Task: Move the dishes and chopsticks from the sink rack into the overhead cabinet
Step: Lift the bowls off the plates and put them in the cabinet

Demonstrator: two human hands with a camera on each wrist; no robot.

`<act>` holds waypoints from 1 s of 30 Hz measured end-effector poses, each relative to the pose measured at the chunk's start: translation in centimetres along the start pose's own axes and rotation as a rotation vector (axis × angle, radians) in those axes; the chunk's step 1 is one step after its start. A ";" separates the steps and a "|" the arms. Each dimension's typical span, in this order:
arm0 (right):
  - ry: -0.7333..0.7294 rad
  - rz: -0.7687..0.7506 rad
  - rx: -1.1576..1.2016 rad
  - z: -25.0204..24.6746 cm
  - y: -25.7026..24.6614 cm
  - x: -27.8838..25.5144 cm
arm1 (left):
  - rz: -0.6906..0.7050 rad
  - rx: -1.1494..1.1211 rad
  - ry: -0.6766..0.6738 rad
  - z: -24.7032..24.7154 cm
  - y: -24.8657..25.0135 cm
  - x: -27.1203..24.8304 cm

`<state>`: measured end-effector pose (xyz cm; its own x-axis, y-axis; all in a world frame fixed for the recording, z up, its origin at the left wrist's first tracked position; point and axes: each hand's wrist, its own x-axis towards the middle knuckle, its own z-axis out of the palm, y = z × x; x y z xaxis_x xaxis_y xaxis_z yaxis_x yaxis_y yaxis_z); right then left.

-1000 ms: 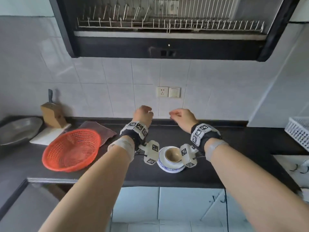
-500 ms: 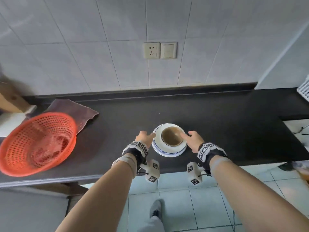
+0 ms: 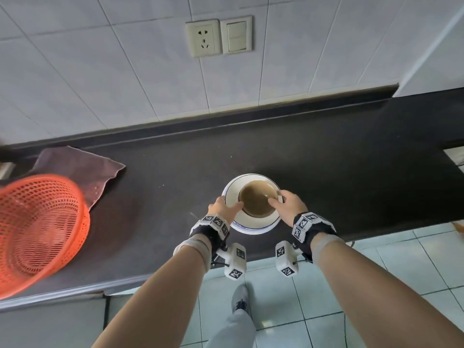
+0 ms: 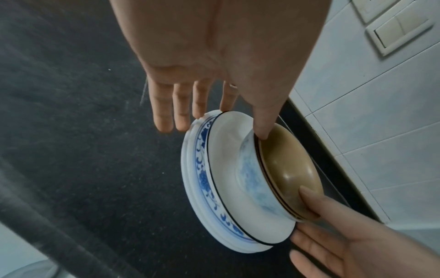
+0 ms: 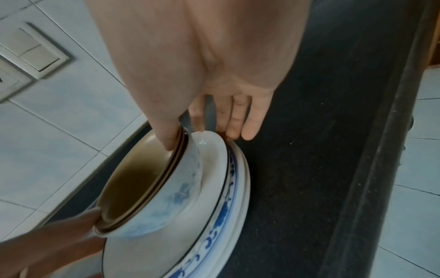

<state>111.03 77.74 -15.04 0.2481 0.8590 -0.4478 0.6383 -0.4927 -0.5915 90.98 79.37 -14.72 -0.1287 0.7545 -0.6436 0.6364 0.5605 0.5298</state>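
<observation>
My left hand (image 3: 222,208) and right hand (image 3: 288,205) each grip the dish stack (image 3: 251,223): thumb on the rim of the brown bowl (image 3: 257,199), fingers nearly straight against the stack's lower edge. Stack stands on the black counter (image 3: 326,159), near its front edge.

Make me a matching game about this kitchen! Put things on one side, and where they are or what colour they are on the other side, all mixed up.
Things:
1. plastic basket
2. cloth
3. stack of dishes
4. wall socket

Matches:
A. on the tiled wall
B. orange
C. gripped by the left hand and the right hand
D. dull purple-brown

Right pairs: 1-B, 2-D, 3-C, 4-A.
</observation>
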 end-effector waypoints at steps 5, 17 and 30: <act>0.007 0.066 -0.138 -0.1 -1.0 1.1 | 0.027 0.130 0.072 -0.6 1.1 0.1; -0.124 0.119 0.032 -3.6 -2.5 0.6 | 0.013 -0.440 -0.352 -1.1 4.5 -0.3; -0.099 -0.073 0.460 -13.6 -7.6 -10.2 | 0.214 -0.483 -0.110 -4.2 9.3 -12.8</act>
<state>113.57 74.58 3.17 0.1297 0.8871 -0.4430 0.2566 -0.4615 -0.8492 95.41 76.33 0.77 0.0626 0.8433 -0.5338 0.2140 0.5111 0.8324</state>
